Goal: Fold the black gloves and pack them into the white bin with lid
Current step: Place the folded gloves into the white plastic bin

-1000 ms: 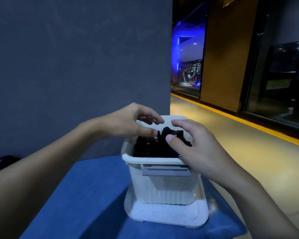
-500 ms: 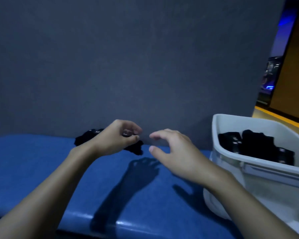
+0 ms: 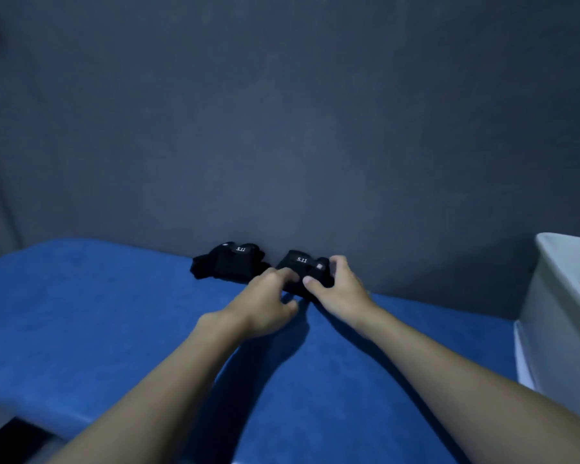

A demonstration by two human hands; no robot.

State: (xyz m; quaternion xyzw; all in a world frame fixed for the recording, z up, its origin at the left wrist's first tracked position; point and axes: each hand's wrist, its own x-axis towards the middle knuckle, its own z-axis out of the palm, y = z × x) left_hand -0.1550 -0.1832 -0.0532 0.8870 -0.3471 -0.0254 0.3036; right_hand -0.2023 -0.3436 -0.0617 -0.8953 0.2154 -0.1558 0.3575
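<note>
On the blue padded bench's (image 3: 114,313) far edge, the right hand (image 3: 340,291) grips a soft black glove (image 3: 300,264); the left hand (image 3: 265,303) touches it with bent fingers, grip unclear.

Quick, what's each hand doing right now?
Left hand: fingers curled on the right one of two black fabric gloves.
Right hand: gripping that same glove.

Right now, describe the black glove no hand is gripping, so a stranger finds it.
Find the blue padded table against the grey wall. Two black fabric gloves lie along that back edge. Pick the left glove: the right glove is under the left hand and right hand; this one lies free.
</note>
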